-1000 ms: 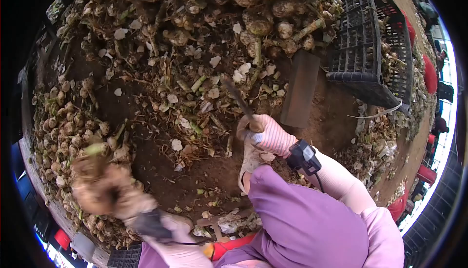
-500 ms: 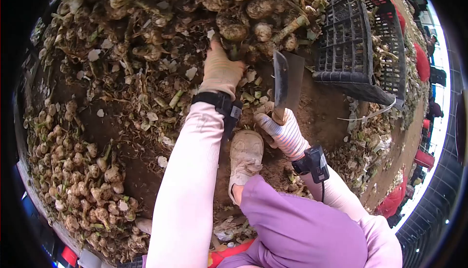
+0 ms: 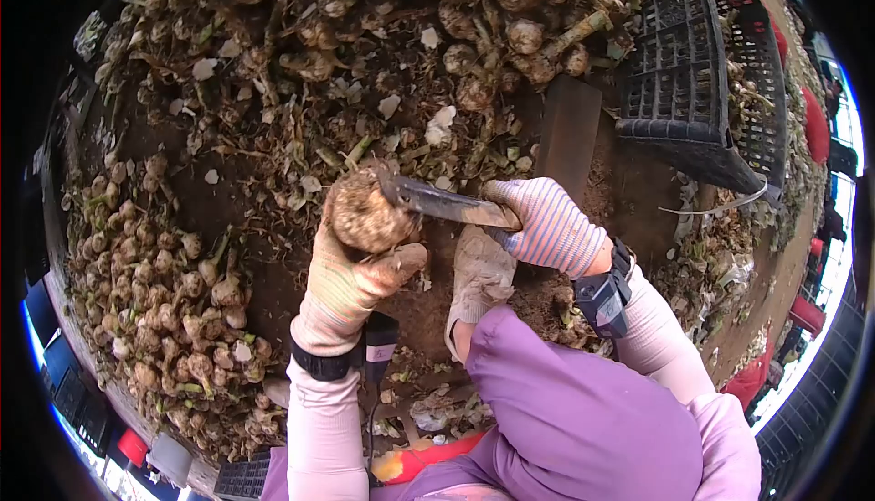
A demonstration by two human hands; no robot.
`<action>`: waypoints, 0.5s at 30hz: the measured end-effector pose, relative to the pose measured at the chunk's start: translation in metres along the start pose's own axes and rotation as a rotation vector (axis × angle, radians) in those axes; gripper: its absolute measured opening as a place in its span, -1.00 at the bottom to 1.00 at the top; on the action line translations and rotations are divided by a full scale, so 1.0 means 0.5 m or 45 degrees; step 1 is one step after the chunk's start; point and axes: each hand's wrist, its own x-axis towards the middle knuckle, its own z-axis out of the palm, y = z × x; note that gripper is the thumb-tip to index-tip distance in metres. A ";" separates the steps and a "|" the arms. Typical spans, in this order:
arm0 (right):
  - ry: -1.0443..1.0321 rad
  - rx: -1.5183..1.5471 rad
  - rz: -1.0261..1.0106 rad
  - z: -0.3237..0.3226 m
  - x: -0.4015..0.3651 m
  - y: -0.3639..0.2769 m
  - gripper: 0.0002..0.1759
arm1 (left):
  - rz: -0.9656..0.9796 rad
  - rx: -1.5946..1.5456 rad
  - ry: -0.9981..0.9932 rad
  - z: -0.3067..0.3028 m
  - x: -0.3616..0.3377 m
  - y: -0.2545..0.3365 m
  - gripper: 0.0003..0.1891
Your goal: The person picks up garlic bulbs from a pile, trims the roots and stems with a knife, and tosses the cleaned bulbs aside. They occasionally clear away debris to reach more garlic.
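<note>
My left hand (image 3: 351, 287), in a dirty knitted glove, is wrapped round a large soil-covered garlic bulb (image 3: 366, 216). My right hand (image 3: 547, 227), in a striped glove, grips the handle of a dark metal blade (image 3: 447, 204). The far end of the blade touches the upper right side of the bulb. Roots and soil hide exactly where the edge meets it.
Garlic with stalks (image 3: 310, 9) is heaped along the top. A pile of bulbs (image 3: 164, 319) lies on the left. Black crates (image 3: 674, 54) stand upper right, beside a flat dark bar (image 3: 570, 132). A shoe (image 3: 481, 273) is below my hands.
My left hand has come back from the upper heap and now holds a bulb. My right hand has turned the blade leftward onto it. The whole view has shifted slightly.
</note>
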 end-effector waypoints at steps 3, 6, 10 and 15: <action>0.004 0.081 -0.202 -0.013 0.003 -0.042 -0.61 | 0.111 -0.281 -0.059 -0.030 -0.027 -0.031 -0.34; 0.003 0.147 -0.402 -0.021 0.015 -0.088 -0.70 | 0.202 0.255 0.054 -0.016 -0.051 -0.023 -0.45; -0.089 0.101 -0.458 -0.012 0.022 -0.100 -0.73 | 0.335 0.684 0.114 -0.002 -0.080 -0.011 -0.60; -0.112 0.060 -0.478 0.016 0.027 -0.079 -0.65 | -0.199 -0.436 -0.068 -0.012 -0.087 -0.013 -0.58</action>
